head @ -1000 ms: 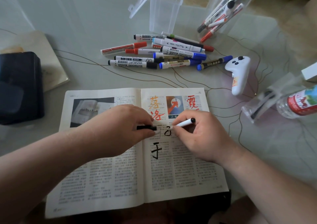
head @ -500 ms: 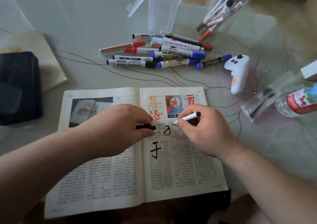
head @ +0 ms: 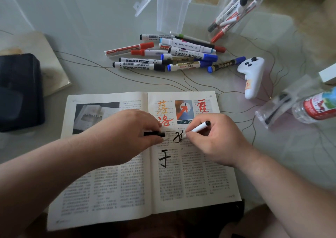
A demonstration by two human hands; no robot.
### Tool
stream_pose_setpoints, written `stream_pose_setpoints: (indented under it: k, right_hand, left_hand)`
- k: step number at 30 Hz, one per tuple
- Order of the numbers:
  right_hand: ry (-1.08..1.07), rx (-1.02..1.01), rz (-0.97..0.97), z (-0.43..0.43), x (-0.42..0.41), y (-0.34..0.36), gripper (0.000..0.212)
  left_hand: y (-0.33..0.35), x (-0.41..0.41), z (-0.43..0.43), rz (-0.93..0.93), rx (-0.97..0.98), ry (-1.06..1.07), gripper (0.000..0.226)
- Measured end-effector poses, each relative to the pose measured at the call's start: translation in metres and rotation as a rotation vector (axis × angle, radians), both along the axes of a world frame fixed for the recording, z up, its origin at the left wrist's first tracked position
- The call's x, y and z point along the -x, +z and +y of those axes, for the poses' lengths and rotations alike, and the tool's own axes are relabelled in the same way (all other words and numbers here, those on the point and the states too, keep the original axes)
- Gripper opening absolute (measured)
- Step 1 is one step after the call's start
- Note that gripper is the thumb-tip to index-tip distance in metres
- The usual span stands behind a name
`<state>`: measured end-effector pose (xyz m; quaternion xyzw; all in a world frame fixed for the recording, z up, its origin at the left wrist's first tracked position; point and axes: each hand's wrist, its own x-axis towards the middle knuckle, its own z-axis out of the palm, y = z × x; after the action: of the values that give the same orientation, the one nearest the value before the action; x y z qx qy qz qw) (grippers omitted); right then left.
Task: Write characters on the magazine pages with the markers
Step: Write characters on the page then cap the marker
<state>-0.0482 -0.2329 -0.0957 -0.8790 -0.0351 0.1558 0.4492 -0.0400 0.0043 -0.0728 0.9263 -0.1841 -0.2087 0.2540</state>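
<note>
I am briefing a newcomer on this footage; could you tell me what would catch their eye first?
The right hand writes a black character with a white marker on the right page of the open magazine, while the left hand holds the black cap beside it. Behind the magazine lies a heap of loose markers, with a white controller to its right.

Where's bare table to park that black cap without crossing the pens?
Free: the table strip between the magazine's top edge and the loose markers, and the far-left stretch behind the black case. Crowded: the right side, with the white controller and water bottle.
</note>
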Motion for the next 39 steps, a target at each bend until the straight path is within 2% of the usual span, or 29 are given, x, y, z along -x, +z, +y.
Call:
stream_pose_setpoints:
  k: [10, 23, 39]
  right_hand:
    - [-0.055, 0.020, -0.059, -0.0013, -0.0025, -0.0017, 0.013]
    - [0.023, 0.028, -0.014, -0.0015, -0.0017, 0.0001, 0.013]
    - [-0.001, 0.009, -0.012, -0.0029, -0.0035, 0.0011, 0.014]
  left_hand:
    - [0.0001, -0.0002, -0.0001, 0.003, -0.006, -0.007, 0.023]
    - [0.0009, -0.0003, -0.0014, 0.004, -0.020, -0.012, 0.023]
    - [0.0019, 0.0000, -0.0024, 0.009, -0.025, 0.001, 0.024]
